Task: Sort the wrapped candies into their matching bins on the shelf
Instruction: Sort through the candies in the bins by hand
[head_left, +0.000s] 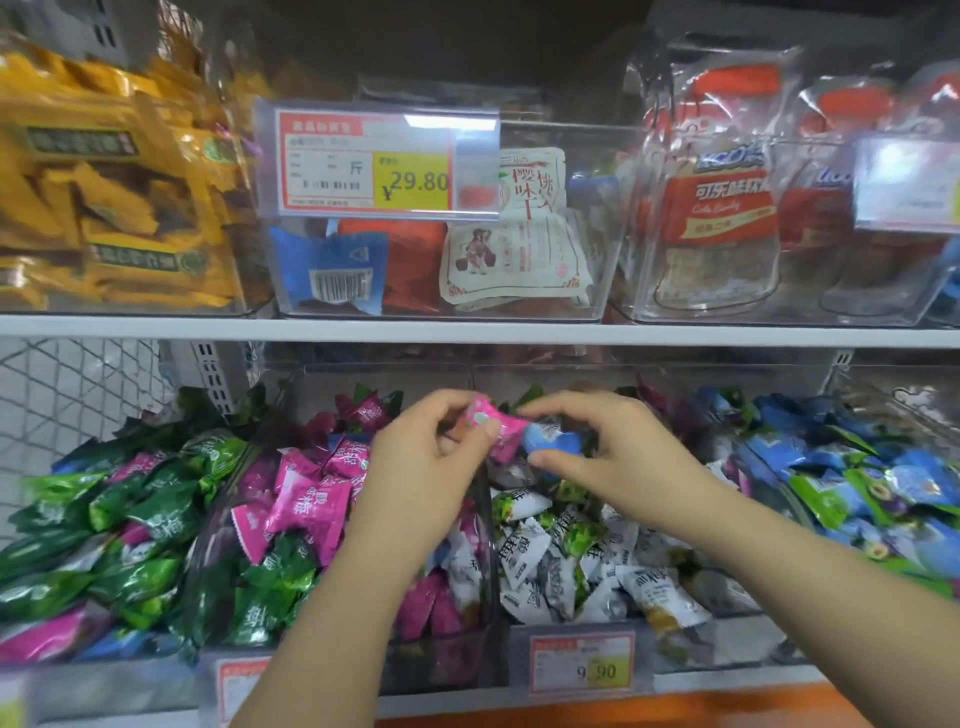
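Pink candy (493, 423) — glossy, crinkled wrapper — beside blue candy (550, 440).

Two levels are seen here. The white upper shelf board (467, 332) is loaded with three clear bins side by side. There's a yellow-packet bin (156, 310) on the left, then a middle bin (519, 313) tagged 29.80 and filled with mixed blue, red and white packets. On the right is a cola candy bin (727, 314). Down on the orange-edged lower shelf (623, 709), four more are lined up: a green candy bin (104, 680), a pink candy bin (208, 582), a white candy bin (561, 370) and a blue candy bin (769, 488). Colours are a bit mixed in each. A 9.90 price tag (582, 665) is clipped to the white one's front.
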